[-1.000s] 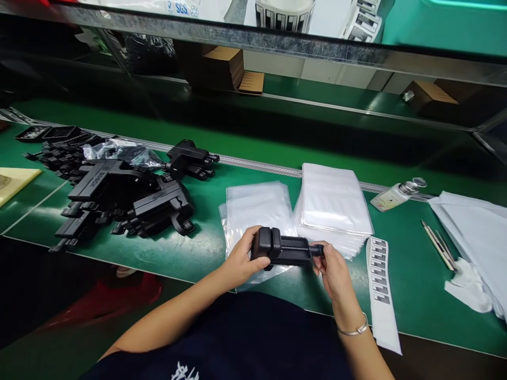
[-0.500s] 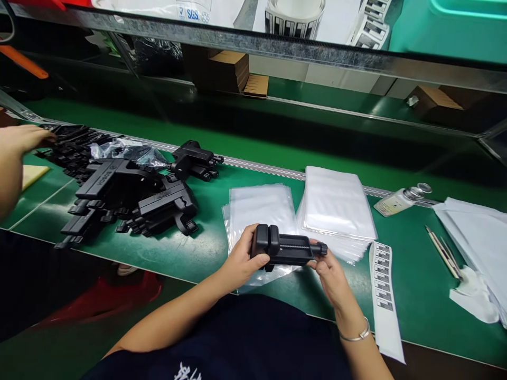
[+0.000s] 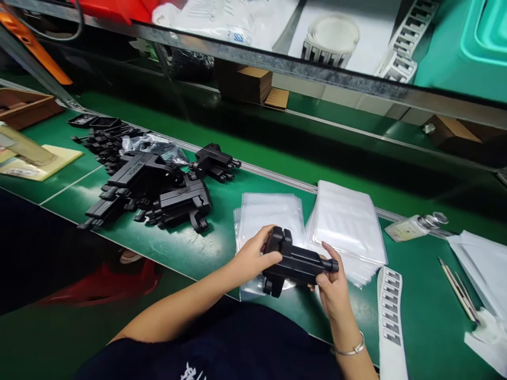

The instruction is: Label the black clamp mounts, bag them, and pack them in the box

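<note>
Since approx. half a sec ago the black holder (image 3: 299,261) is rolled over in the hands, so a stubby lower part now hangs out on the near side, and its knob end (image 3: 331,265) dips a bit more to the R. Whole view is swung too, bench items sitting farther R.

L hand (image 3: 251,258) grips the holder's L end: thumb pressed over the near side, other fingers behind, mostly hidden. R hand (image 3: 335,287) is at the knob end, thumb on near side, index up along far side, knob btwn them; remaining fingers curl under, partly hidden, can't tell how tight. Metal bracelet (image 3: 350,347) on R wrist.

Holder is up in front of the torso, over the near edge of the clear bags (image 3: 269,211) on the green bench (image 3: 222,253). Just R of those, a thicker stack of bags (image 3: 344,214), then label strip (image 3: 390,306), bottle (image 3: 410,228) tilted over, tweezers (image 3: 455,287) & white sheets (image 3: 481,269) at far R.

To the L, well apart from the hands, a heap of similar black holders (image 3: 138,174) w/ a crumpled plastic bag (image 3: 152,145) behind, plus a separate holder (image 3: 214,161) near the heap's R side. Shelf (image 3: 253,55) above has label roll (image 3: 330,39) & teal tray (image 3: 451,68)
</note>
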Available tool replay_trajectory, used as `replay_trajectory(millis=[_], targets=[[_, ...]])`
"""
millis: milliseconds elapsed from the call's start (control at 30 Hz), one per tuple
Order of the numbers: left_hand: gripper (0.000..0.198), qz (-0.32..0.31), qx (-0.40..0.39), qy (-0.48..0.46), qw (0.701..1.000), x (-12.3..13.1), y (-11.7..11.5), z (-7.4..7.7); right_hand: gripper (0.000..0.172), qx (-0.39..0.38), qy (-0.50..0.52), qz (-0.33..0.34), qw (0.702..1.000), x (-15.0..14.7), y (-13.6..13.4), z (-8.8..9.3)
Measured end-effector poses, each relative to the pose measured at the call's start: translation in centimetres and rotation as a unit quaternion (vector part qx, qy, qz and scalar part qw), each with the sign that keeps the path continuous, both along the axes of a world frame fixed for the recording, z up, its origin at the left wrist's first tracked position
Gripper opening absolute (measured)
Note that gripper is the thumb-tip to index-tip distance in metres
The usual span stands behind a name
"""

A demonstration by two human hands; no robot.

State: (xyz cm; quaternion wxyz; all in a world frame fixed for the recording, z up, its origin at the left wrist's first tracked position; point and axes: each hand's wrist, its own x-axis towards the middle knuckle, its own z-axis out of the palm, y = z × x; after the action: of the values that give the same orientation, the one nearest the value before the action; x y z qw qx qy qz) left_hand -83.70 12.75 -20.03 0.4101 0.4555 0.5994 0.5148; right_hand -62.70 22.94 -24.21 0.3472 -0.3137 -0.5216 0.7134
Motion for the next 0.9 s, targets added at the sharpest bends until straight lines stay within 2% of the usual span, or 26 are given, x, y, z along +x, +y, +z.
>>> replay_trajectory(millis=[100, 167, 267, 367, 433, 533, 633, 700, 767, 833, 900], targets=[[0.081, 0.005, 0.027, 0.028, 0.999, 0.0, 0.9, 0.6, 0.047, -0.113, 0.0, -0.032, 0.993, -1.8, 0.1, -1.0], [0.087, -0.013, 0.052, 0.002, 0.999, 0.0, 1.4, 0.8, 0.043, -0.177, 0.0, -0.009, 0.984, -2.7, -0.1, -2.0], [0.07, -0.001, 0.047, -0.077, 0.996, 0.0, 1.9, 0.6, 0.044, -0.2, 0.009, 0.04, 0.979, -3.4, -0.5, -3.1], [0.06, 0.028, 0.022, -0.09, 0.995, -0.4, 1.7, 0.2, 0.037, -0.168, 0.034, 0.019, 0.985, -3.1, -1.0, -3.0], [0.062, 0.0, 0.041, -0.046, 0.998, -0.8, 1.0, 0.2, 0.034, -0.134, 0.051, -0.02, 0.989, -2.4, -1.1, -2.3], [0.07, -0.06, 0.04, 0.082, 0.994, -1.1, -0.5, 0.7, 0.051, -0.029, 0.061, -0.065, 0.996, -1.1, -0.9, -0.8], [0.071, -0.073, 0.002, 0.153, 0.985, -0.7, -1.5, 1.4, 0.064, 0.071, 0.034, -0.044, 0.996, 0.3, -0.6, -0.1], [0.065, -0.069, 0.001, 0.14, 0.988, -0.3, -1.7, 1.3, 0.065, 0.099, 0.006, -0.02, 0.995, 1.0, -0.8, 0.0], [0.059, -0.053, 0.004, 0.101, 0.993, 0.0, -1.6, 0.7, 0.068, 0.118, -0.019, -0.007, 0.993, 1.6, -1.0, -0.1], [0.051, -0.024, 0.012, 0.029, 0.999, 0.1, -1.2, -0.5, 0.068, 0.136, -0.04, 0.015, 0.99, 1.9, -0.9, -0.3], [0.046, 0.031, 0.016, -0.088, 0.996, -0.2, -0.9, -1.6, 0.065, 0.157, -0.063, 0.043, 0.985, 2.0, -0.3, -0.5]])
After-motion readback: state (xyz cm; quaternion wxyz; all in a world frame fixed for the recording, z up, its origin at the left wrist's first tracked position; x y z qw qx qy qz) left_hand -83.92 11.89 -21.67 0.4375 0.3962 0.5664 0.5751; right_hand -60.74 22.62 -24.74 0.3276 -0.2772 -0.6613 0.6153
